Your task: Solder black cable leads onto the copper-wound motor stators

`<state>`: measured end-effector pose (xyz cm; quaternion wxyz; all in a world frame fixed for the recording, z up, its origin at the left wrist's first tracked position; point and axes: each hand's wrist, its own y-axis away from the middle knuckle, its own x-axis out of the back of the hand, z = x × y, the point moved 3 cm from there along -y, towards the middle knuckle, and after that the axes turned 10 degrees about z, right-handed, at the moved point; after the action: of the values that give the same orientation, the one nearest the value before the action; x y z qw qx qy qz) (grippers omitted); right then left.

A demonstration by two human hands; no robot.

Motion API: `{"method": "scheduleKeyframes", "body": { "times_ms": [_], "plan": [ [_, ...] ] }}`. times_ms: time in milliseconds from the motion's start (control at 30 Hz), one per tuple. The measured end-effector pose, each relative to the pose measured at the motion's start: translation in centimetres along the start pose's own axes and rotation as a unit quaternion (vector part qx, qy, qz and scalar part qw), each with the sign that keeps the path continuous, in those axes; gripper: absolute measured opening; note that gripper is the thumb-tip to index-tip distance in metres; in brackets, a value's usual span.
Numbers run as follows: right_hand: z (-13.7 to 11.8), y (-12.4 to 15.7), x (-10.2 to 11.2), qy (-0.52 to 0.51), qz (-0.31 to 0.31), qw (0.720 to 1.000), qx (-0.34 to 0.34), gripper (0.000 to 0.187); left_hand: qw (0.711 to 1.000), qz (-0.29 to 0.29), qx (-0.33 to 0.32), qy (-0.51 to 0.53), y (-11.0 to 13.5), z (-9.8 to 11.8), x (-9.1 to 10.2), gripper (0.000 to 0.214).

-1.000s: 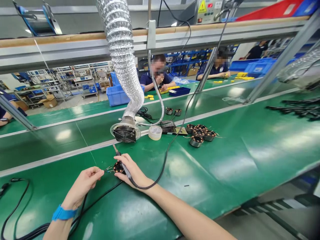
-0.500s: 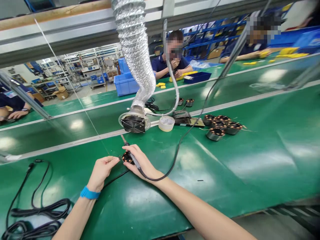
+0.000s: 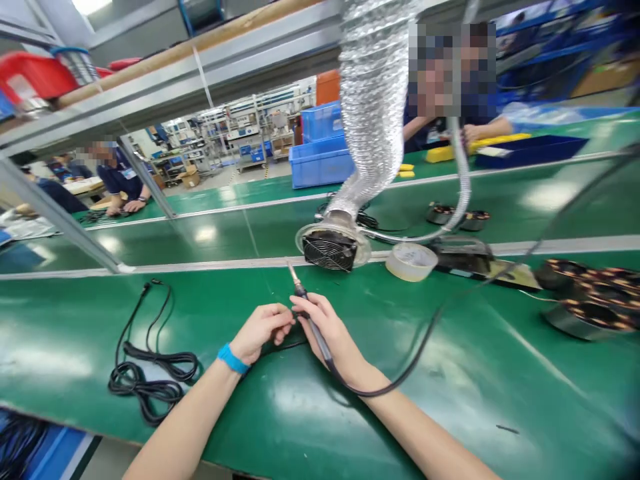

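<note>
My right hand (image 3: 327, 330) grips a soldering iron (image 3: 306, 303) like a pen, its tip pointing up and away toward the fume fan (image 3: 330, 248). The iron's black cord (image 3: 430, 330) loops off to the right. My left hand (image 3: 263, 330), with a blue wrist strap (image 3: 233, 359), is pinched closed right against the right hand; what it pinches is hidden between the two hands. Both rest on the green bench (image 3: 310, 407).
A silver exhaust hose (image 3: 373, 127) drops to the fan. A tape roll (image 3: 411, 261), a solder stand (image 3: 463, 255) and several copper-wound stators (image 3: 585, 303) lie to the right. A coiled black cable (image 3: 150, 377) lies left. Other people sit at the far benches, near blue bins (image 3: 320, 157).
The view has swung left and closer. My hands have drawn together, and the small wound part seen between them before is now hidden. The iron stays in my right hand.
</note>
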<state>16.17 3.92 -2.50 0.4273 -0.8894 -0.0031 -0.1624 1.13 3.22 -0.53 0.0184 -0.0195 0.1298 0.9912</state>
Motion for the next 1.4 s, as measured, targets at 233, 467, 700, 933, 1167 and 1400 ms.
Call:
{"method": "scheduleKeyframes", "body": {
  "times_ms": [233, 467, 700, 933, 1167, 1400],
  "plan": [
    [-1.8, 0.7, -1.1, -0.004, 0.086, 0.995, -0.04, 0.033, 0.982, 0.033, 0.009, 0.186, -0.9, -1.3, -0.4, 0.042],
    [-2.2, 0.1, -0.4, 0.008, 0.077, 0.997, -0.024, 0.045, 0.991, 0.097, -0.069, 0.068, -1.5, -0.4, 1.3, 0.037],
    [-3.5, -1.5, 5.4, 0.151, 0.119, 0.981, -0.005, 0.035, 0.965, 0.219, -0.139, 0.034, -0.2, 2.2, 3.9, 0.051],
    [-3.2, 0.5, 16.9, 0.395, 0.158, 0.902, 0.067, 0.027, 0.917, 0.253, -0.289, -0.109, 3.3, 3.4, 2.3, 0.035],
    [1.7, 2.5, 27.7, 0.618, 0.185, 0.764, -0.012, 0.031, 0.788, 0.157, -0.4, -0.441, 2.1, 0.3, -1.5, 0.024],
    [-4.4, 0.7, 30.1, 0.62, 0.254, 0.742, 0.024, 0.023, 0.675, 0.199, -0.414, -0.578, -0.4, -0.6, 0.1, 0.032]
  ]
}}
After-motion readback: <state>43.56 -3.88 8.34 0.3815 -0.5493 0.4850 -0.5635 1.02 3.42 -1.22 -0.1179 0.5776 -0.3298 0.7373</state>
